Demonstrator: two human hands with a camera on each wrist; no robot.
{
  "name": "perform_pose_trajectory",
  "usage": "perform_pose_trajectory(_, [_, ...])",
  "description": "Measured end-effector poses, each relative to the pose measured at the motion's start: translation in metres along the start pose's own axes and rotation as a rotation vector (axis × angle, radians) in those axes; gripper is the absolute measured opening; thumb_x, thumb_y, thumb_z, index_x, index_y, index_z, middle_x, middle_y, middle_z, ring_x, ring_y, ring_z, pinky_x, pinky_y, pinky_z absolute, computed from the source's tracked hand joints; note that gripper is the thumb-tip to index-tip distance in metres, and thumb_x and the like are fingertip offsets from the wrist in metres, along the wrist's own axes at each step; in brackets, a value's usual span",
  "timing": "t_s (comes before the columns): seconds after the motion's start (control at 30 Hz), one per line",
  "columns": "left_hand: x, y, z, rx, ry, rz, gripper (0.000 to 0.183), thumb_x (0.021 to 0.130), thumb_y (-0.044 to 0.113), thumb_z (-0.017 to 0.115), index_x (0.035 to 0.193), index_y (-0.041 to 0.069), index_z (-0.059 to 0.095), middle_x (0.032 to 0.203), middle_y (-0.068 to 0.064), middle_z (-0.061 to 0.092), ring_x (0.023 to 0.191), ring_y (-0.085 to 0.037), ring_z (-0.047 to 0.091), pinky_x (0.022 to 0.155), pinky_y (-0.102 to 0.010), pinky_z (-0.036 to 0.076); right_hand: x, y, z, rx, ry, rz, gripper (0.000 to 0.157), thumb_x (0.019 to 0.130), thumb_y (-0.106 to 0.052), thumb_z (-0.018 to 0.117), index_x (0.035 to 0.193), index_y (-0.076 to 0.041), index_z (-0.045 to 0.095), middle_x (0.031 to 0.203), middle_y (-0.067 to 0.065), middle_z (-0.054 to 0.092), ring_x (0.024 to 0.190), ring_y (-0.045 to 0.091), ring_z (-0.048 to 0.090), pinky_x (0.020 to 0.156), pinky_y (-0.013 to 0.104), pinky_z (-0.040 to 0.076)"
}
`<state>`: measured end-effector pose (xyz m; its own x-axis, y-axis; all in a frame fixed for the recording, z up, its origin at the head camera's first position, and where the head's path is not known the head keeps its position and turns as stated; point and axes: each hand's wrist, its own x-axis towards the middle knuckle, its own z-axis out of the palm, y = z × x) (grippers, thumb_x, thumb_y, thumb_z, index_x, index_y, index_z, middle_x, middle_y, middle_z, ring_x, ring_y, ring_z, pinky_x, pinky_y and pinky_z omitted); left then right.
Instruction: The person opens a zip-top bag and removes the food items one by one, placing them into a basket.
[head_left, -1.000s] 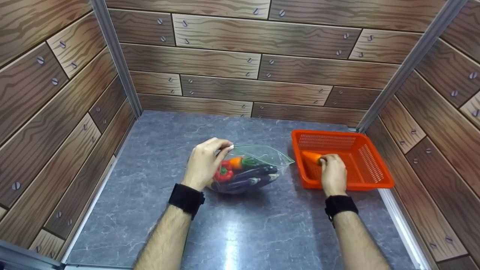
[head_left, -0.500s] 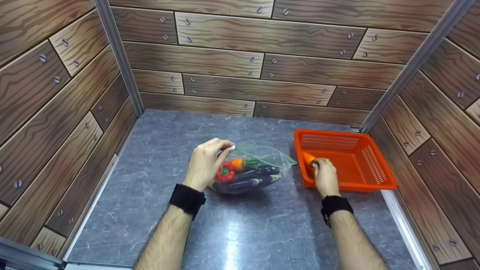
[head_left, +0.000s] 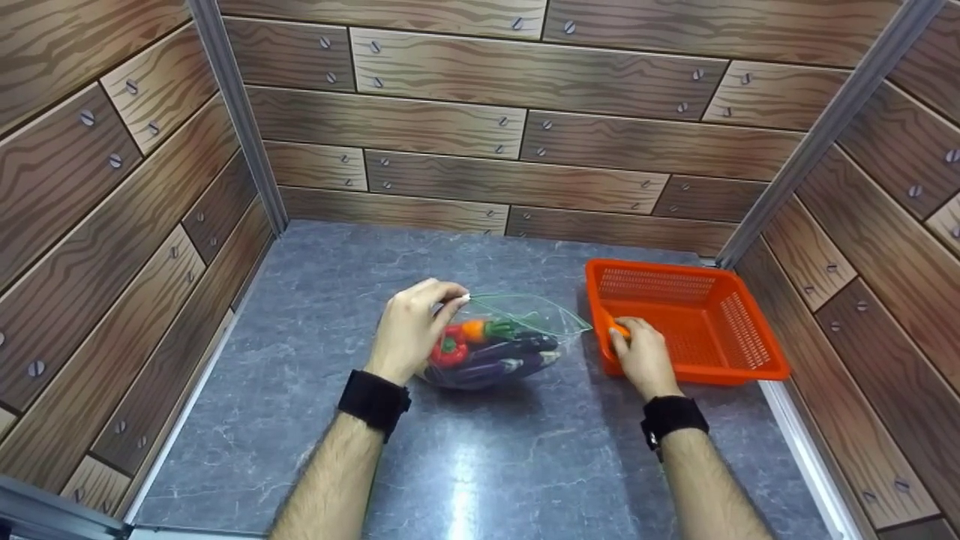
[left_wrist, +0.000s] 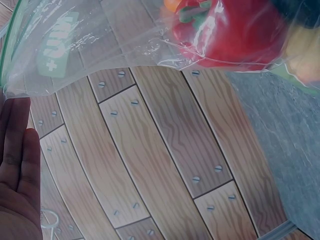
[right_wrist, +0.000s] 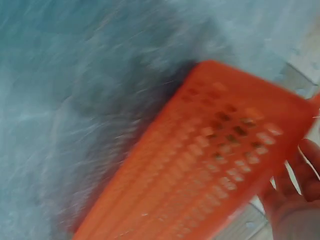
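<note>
A clear zip bag with a green-edged, gaping mouth rests on the table. Inside lie a red bell pepper, an orange carrot with a green top and dark purple eggplants. My left hand pinches the bag's upper left corner between thumb and fingertips. In the left wrist view, the bag's plastic stretches from the fingers to the pepper. My right hand grips another carrot at the left wall of the orange basket; fingers hide most of it.
The basket's perforated side fills much of the blurred right wrist view. Wood-patterned walls enclose the grey marbled table at the back and both sides. The basket stands near the right wall.
My right hand has moved left inside the basket with the carrot, up to its left wall. The left hand and the bag have hardly moved.
</note>
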<state>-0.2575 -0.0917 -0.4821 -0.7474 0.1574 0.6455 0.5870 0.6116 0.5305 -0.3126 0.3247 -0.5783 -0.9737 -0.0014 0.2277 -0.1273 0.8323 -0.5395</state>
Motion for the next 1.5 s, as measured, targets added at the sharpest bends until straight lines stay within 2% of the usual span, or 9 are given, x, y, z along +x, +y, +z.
perform_pose_trajectory(0.2, [-0.001, 0.001, -0.001, 0.001, 0.004, 0.003, 0.015, 0.111, 0.024, 0.082, 0.116, 0.012, 0.089, 0.107, -0.003, 0.088, 0.101, -0.019, 0.086, 0.093, -0.038, 0.071, -0.003, -0.037, -0.013, 0.178, 0.057, -0.029, 0.043, 0.120, -0.029, 0.071, 0.152, 0.000, 0.075, 0.153, 0.026, 0.077, 0.144, 0.048, 0.073, 0.124, 0.064, 0.057])
perform_pose_trajectory(0.37, [-0.001, 0.001, -0.001, 0.001, 0.006, -0.002, 0.015, 0.111, 0.025, 0.082, 0.116, 0.013, 0.089, 0.107, -0.003, 0.088, 0.101, -0.019, 0.086, 0.091, -0.038, 0.071, -0.006, -0.064, -0.021, 0.308, 0.009, -0.083, 0.041, 0.114, -0.028, 0.081, 0.150, -0.008, 0.080, 0.148, 0.017, 0.083, 0.135, 0.039, 0.081, 0.108, 0.042, 0.069])
perform_pose_trajectory(0.43, [-0.001, 0.001, -0.001, 0.000, 0.006, -0.003, 0.015, 0.111, 0.025, 0.082, 0.116, 0.013, 0.089, 0.107, -0.003, 0.088, 0.101, -0.019, 0.086, 0.091, -0.038, 0.071, -0.007, -0.072, -0.021, 0.298, -0.018, -0.103, 0.038, 0.111, -0.023, 0.084, 0.147, -0.009, 0.082, 0.144, 0.016, 0.085, 0.132, 0.037, 0.083, 0.105, 0.031, 0.068])
perform_pose_trajectory(0.53, [-0.002, 0.001, 0.000, 0.002, 0.005, 0.000, 0.015, 0.111, 0.025, 0.082, 0.116, 0.012, 0.089, 0.107, -0.003, 0.088, 0.102, -0.018, 0.086, 0.091, -0.038, 0.071, -0.009, -0.080, -0.018, 0.251, -0.017, -0.132, 0.029, 0.110, -0.016, 0.085, 0.137, -0.008, 0.087, 0.133, 0.016, 0.089, 0.123, 0.034, 0.085, 0.101, 0.025, 0.065])
perform_pose_trajectory(0.83, [0.000, 0.009, 0.000, -0.019, -0.034, -0.013, 0.012, 0.112, 0.022, 0.084, 0.117, 0.013, 0.089, 0.111, -0.003, 0.089, 0.109, -0.022, 0.086, 0.098, -0.042, 0.071, -0.010, -0.095, -0.019, 0.256, 0.103, -0.120, 0.012, 0.109, -0.011, 0.085, 0.117, -0.007, 0.091, 0.111, 0.013, 0.091, 0.098, 0.021, 0.082, 0.085, 0.011, 0.057])
perform_pose_trajectory(0.97, [0.006, 0.018, 0.003, 0.002, -0.091, -0.037, 0.014, 0.111, 0.023, 0.085, 0.119, 0.013, 0.089, 0.117, -0.005, 0.090, 0.114, -0.025, 0.087, 0.103, -0.045, 0.070, -0.010, -0.104, -0.021, 0.276, 0.115, -0.149, 0.012, 0.109, -0.011, 0.085, 0.117, -0.005, 0.091, 0.106, 0.014, 0.091, 0.092, 0.018, 0.081, 0.081, 0.010, 0.057])
perform_pose_trajectory(1.2, [0.029, 0.035, 0.008, 0.063, -0.213, -0.078, 0.019, 0.109, 0.021, 0.086, 0.126, 0.013, 0.088, 0.126, -0.007, 0.090, 0.120, -0.027, 0.087, 0.107, -0.048, 0.070, -0.011, -0.114, -0.023, 0.251, 0.133, -0.210, 0.011, 0.108, -0.009, 0.085, 0.116, -0.005, 0.091, 0.110, 0.011, 0.091, 0.098, 0.023, 0.083, 0.085, 0.010, 0.057])
perform_pose_trajectory(1.37, [0.051, 0.041, 0.011, 0.131, -0.378, -0.103, 0.023, 0.108, 0.020, 0.087, 0.129, 0.011, 0.088, 0.127, -0.009, 0.090, 0.120, -0.029, 0.087, 0.108, -0.050, 0.069, -0.012, -0.119, -0.024, 0.241, 0.132, -0.241, 0.011, 0.108, -0.009, 0.085, 0.116, -0.006, 0.091, 0.110, 0.011, 0.091, 0.099, 0.024, 0.083, 0.087, 0.011, 0.058])
perform_pose_trajectory(1.5, [0.064, 0.042, 0.014, 0.196, -0.474, -0.094, 0.018, 0.108, 0.021, 0.086, 0.120, 0.009, 0.091, 0.119, -0.011, 0.091, 0.114, -0.033, 0.087, 0.104, -0.053, 0.070, -0.012, -0.120, -0.025, 0.224, 0.130, -0.251, 0.011, 0.108, -0.009, 0.085, 0.116, -0.006, 0.092, 0.111, 0.011, 0.091, 0.099, 0.023, 0.083, 0.087, 0.012, 0.059])
